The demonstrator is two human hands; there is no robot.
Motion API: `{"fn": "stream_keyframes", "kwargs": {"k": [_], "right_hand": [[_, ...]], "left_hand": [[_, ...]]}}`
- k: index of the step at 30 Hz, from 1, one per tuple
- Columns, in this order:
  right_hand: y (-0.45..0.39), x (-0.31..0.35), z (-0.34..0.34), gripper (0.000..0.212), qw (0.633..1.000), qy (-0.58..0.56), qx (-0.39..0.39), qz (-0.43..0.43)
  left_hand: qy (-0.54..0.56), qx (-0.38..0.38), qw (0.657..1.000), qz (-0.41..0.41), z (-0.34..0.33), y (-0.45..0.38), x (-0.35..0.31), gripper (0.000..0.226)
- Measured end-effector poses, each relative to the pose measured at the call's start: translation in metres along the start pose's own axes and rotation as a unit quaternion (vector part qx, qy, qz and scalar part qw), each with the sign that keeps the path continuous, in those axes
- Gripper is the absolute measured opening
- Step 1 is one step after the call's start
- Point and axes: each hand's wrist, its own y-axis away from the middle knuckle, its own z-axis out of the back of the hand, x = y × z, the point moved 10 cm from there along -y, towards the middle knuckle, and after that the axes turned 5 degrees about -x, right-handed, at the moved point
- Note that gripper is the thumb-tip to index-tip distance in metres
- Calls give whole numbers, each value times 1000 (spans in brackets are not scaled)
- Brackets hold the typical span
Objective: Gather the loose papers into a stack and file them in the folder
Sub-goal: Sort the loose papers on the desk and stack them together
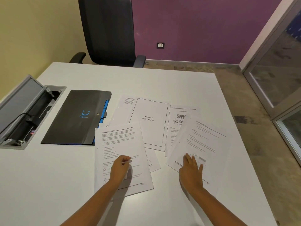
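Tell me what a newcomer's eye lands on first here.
Printed papers lie fanned across the middle of the white table, with the left hand and right hand resting on the nearest sheets. A closed black folder lies to their left.

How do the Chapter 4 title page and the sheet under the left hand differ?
The title page carries a rectangular border and two short centred lines; the sheet under the left hand is packed with paragraphs and a list. The title page lies farther back, untouched and partly covered by that sheet's corner; the sheet lies nearest the person, on top, with the hand on it. Both are white printed pages lying on the table.
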Motion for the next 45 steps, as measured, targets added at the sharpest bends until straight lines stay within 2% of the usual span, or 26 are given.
{"fn": "stream_keyframes", "kwargs": {"k": [4,10,14,17,20,22,26,29,38,41,43,45], "right_hand": [[-5,-26,8,57,988,-123,-32,-92],[-1,-90,21,79,915,-260,-106,-290],[2,-122,27,96,870,-309,-141,-356],[1,-136,29,97,863,-301,-133,-383],[3,-142,27,96,853,-310,-125,-402],[2,-143,22,88,834,-350,-125,-407],[-1,-145,20,51,795,-434,-145,-399],[-6,-146,24,32,804,-437,-151,-375],[-2,-159,30,35,829,-412,-176,-334],[-1,-154,26,36,815,-464,-153,-312],[0,-147,22,37,791,-518,-116,-303],[2,-136,20,40,783,-549,-78,-282]], "left_hand": [[7,6,1000,3,-1,0,-3,13],[14,31,999,-10,-12,-5,-25,17],[23,40,999,-4,-19,-4,-29,18],[17,41,999,-3,-22,-2,-29,18],[7,47,999,-6,-24,-1,-27,17],[0,45,999,-7,-23,-3,-26,19],[-10,39,999,-9,-21,-6,-27,19],[-8,31,999,1,-20,-6,-26,17],[28,55,997,55,-28,3,-23,20],[56,65,994,69,-34,4,-24,18],[69,83,992,69,-41,8,-27,16],[74,106,989,77,-48,14,-30,22]]}}
